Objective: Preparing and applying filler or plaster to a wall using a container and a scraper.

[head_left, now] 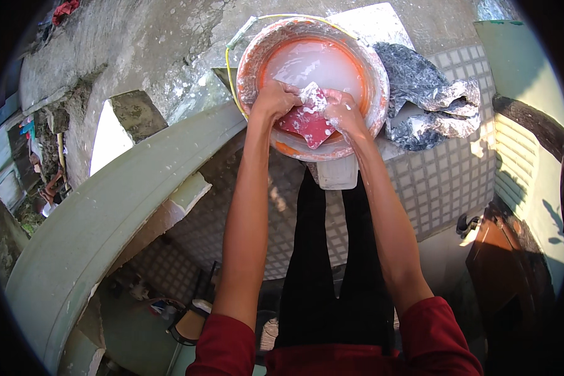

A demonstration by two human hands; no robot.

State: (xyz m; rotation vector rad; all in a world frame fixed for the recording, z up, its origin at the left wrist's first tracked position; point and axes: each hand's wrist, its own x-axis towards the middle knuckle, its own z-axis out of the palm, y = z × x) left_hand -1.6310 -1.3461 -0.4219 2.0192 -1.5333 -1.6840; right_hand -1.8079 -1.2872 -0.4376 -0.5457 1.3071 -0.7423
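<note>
A red, flat, roughly square piece smeared with white paste is held over the near side of an orange bucket. My left hand is closed on its left edge, fingers curled at the top. My right hand, spotted with white, grips the right edge. Between my fingertips a white lump of paste sits on the piece's upper part. Milky liquid fills the bucket behind my hands. White residue coats the bucket's inside wall and rim. What the red piece is made of I cannot tell.
Right of the bucket lies a crumpled dark plastic bag dusted white. A whitish board is behind the bucket. A pale container stands below its near rim. A curved green ledge runs along the left. Tiled floor lies right.
</note>
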